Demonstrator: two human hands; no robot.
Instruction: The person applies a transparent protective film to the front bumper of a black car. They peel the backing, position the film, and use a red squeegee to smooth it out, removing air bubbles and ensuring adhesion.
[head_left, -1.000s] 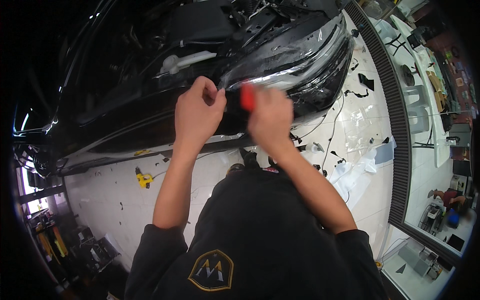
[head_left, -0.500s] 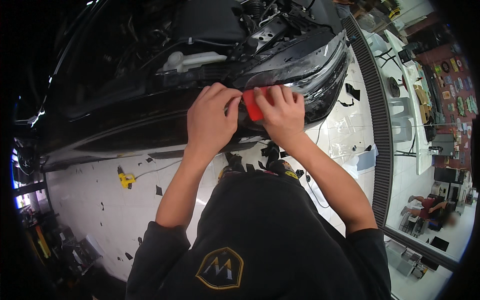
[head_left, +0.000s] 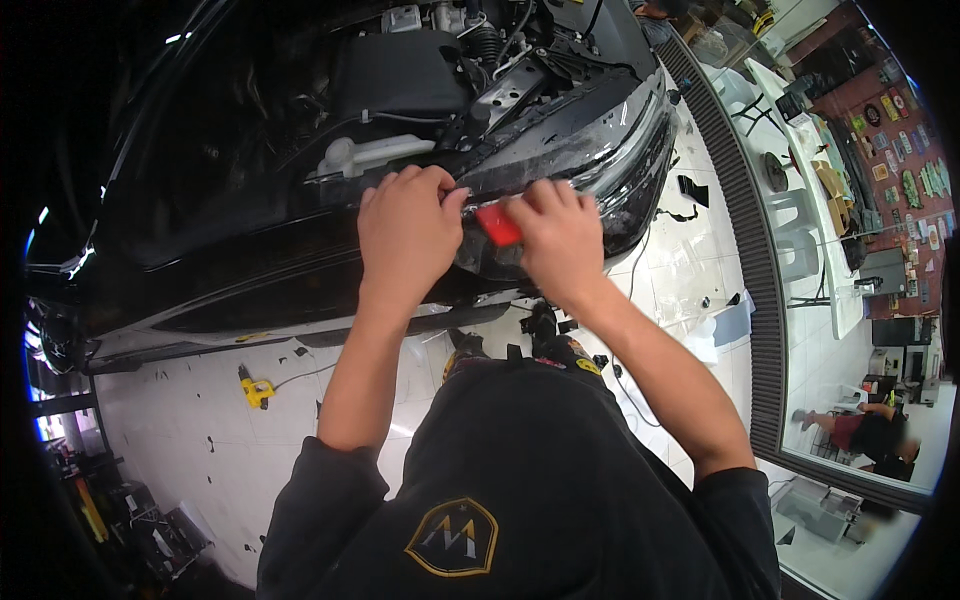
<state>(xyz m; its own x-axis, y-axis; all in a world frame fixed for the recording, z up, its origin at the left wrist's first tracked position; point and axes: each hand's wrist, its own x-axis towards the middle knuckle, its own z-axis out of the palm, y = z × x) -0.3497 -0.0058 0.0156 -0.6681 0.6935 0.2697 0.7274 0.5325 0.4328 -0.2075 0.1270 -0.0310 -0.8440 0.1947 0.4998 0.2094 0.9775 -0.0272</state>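
Observation:
Both my hands are at the front corner of a black car, by the headlight. Gripped in my right hand is a flat red squeegee, held tilted against the body just below the headlight. Wet-looking, wrinkled clear film seems to lie over the lamp. My left hand rests at the panel edge to the left of the squeegee, fingers curled and thumb close to the forefinger. What that pinch holds, if anything, cannot be made out.
The engine bay lies open, with a white reservoir near its front edge. On the tiled floor are a yellow corded heat gun and dark scraps. A long white table stands right, beyond a dark ribbed strip. Another person is far right.
The red squeegee has tilted and shifted slightly left and down with my right hand. My left hand has moved a little left. The whole view has shifted slightly.

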